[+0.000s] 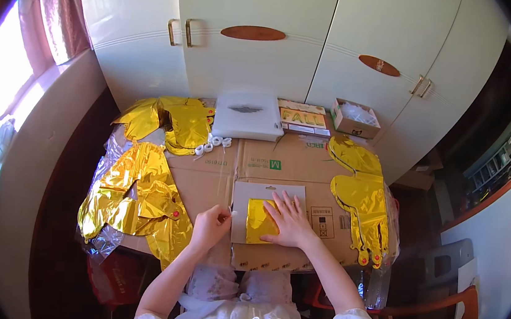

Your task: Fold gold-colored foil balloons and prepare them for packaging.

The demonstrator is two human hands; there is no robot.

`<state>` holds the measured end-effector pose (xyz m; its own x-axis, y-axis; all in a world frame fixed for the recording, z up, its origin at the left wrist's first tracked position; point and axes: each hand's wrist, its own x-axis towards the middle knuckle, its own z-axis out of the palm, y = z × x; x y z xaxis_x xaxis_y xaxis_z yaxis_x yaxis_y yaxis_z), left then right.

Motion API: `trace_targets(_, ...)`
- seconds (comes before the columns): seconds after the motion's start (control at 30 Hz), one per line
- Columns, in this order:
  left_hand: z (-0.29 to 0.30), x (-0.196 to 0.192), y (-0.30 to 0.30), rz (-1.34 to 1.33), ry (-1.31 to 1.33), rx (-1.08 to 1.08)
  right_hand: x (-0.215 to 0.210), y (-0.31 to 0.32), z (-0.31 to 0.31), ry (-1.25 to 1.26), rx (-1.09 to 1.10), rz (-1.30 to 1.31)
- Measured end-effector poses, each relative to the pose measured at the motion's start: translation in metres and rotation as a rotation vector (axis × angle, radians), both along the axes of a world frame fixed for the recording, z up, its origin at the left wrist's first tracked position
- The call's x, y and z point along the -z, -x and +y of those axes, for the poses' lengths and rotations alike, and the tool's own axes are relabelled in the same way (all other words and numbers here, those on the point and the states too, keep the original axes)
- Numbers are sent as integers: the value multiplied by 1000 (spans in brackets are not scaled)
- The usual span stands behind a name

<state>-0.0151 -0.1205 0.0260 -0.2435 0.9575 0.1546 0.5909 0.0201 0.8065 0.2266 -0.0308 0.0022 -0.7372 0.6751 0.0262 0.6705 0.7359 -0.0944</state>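
Observation:
A grey card [294, 195] with a hang hole at its top lies flat on the cardboard in front of me. On it rests a folded gold foil balloon [255, 222]. My right hand [289, 222] presses down on the foil and card, fingers spread. Beside the card's left edge, my left hand [212, 223] is closed in a pinch, with a small whitish bit at the fingertips that is too small to name. Flat gold foil balloons [146, 191] are heaped at the left, and another gold foil balloon [361, 192] lies at the right.
Flattened cardboard [203, 182] covers the table. At the back sit a white plastic-wrapped packet [247, 118], a flat printed package [302, 118] and a small open box [358, 128] of clear pieces. Several white ribbon rolls [209, 147] lie near the left foil. A wooden chair [467, 312] stands right.

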Motion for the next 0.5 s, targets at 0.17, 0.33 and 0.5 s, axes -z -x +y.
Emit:
trace_targets(0.17, 17, 20, -4, 319, -135, 121, 11, -1, 0, -30, -7, -14)
trace_targets(0.33, 24, 25, -14, 218, -48, 162, 15, -2, 1, -48, -12, -23)
trace_targets(0.5, 29, 27, -16, 29, 80, 169, 14, -1, 0, -48, -9, 14)
